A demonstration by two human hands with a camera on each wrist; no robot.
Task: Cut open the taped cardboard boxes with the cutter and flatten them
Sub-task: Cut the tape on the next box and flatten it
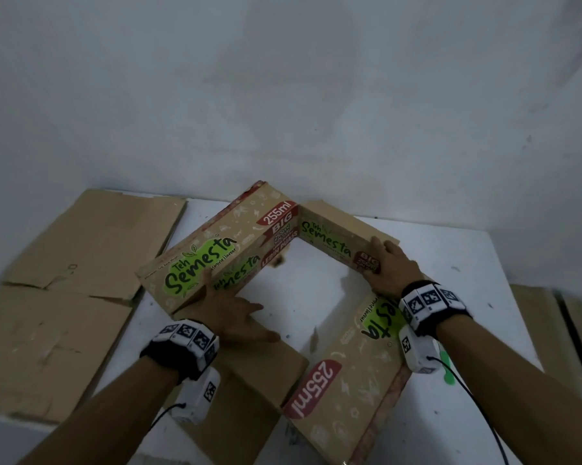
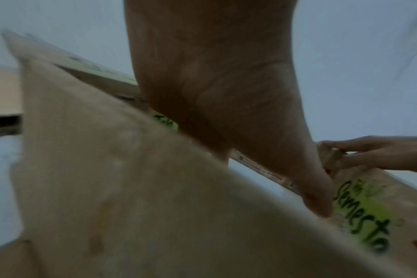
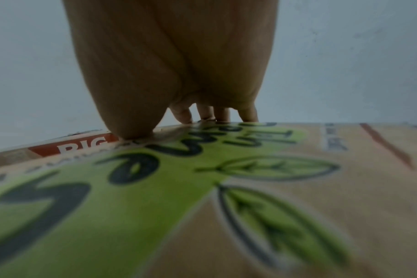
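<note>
A pale, scuffed wall (image 1: 283,95) fills the upper part of the head view, and below it lies a white tabletop (image 1: 316,297) flecked with small marks. Flattened plain brown cardboard sheets (image 1: 81,263) lie on the left side of the tabletop, overlapping one another and reaching past its near edge. In the middle stands the opened brown cardboard box printed with green "Teh Semesta" logos and red "255ml BIG" labels (image 1: 216,250), both ends open so that its four walls form a hollow diamond with bare tabletop visible inside; its far corner points toward the wall and its flaps spread outward on the near side. The left hand (image 1: 229,307) sits at the left corner of the box, fingers stretched out and spread toward the hollow middle, the thumb up against the printed wall; the left wrist view is blurred, so how firmly it presses cannot be told. The right hand (image 1: 388,266) is at the right corner, fingers hooked over the top edge of the wall with the thumb on the printed outer face, gripping it. Both wrists carry black bands with white marker blocks (image 1: 430,302). A small bright green object (image 1: 447,367) lies on the tabletop just beside the right forearm; what it is cannot be told
</note>
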